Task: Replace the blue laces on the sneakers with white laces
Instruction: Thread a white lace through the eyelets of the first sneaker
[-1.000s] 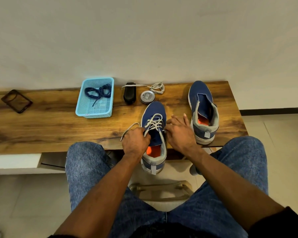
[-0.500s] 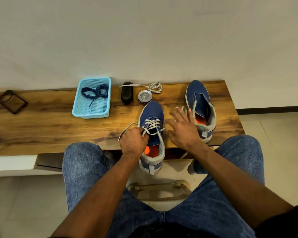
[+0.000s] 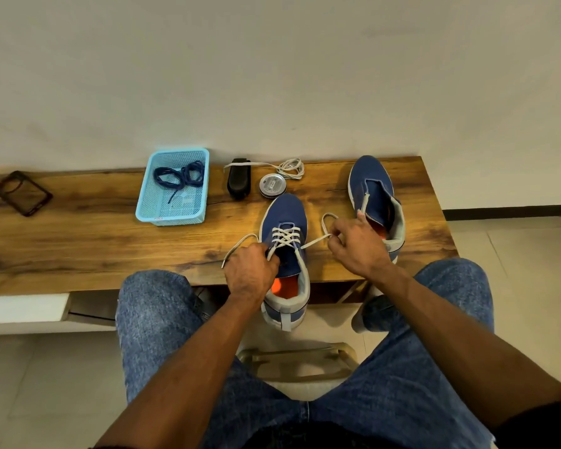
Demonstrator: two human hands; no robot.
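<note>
a blue fabric sneaker with a grey heel and orange insole (image 3: 284,251) sits at the near edge of the brown wooden counter (image 3: 94,241), its heel hanging past the edge between the person's denim-clad knees. a white flat lace (image 3: 285,236) is crossed through its eyelets. the left hand (image 3: 250,270) is curled around the left run of that lace beside the tongue, and the free end curves out to the left and lies on the counter. the right hand (image 3: 357,246) pinches the right run of the lace between thumb and fingers, pulled out to the side, with a small loop standing above the fingers.

a second blue fabric sneaker without lacing (image 3: 374,197) lies on the counter just behind the right hand, toe toward the wall. a coil of dark blue laces (image 3: 178,175) rests inside a light blue plastic mesh basket (image 3: 149,202) further left. between basket and far sneaker stand a black oblong object (image 3: 238,178) and a round silver tin (image 3: 272,186), with another white lace bundled (image 3: 290,168) behind the tin. a dark square frame (image 3: 21,192) lies at the counter's far left.
</note>
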